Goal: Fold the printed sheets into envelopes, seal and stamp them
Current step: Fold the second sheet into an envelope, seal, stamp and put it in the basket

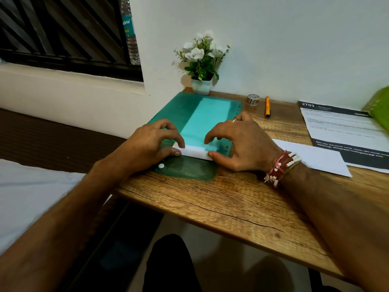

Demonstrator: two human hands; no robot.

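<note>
- Centre frame: left hand and right hand are each pinching one end of the white sheet's near edge. Narrow grip, thumb against forefinger.
- Rest of the sheet is lying under the translucent green folder, showing as a pale band running toward upper centre.
- My read: thin paper, light, floppy, creasing easily; the plastic is probably slick. Holding both near corners looks right, keeping the pull even.
- Tape roll is sitting upper right.

A white sheet lies inside a translucent green folder, showing pale teal through the cover, its near edge sticking out bare. To its right lie a blank paper and a printed sheet headed 2703, both flat.
</note>
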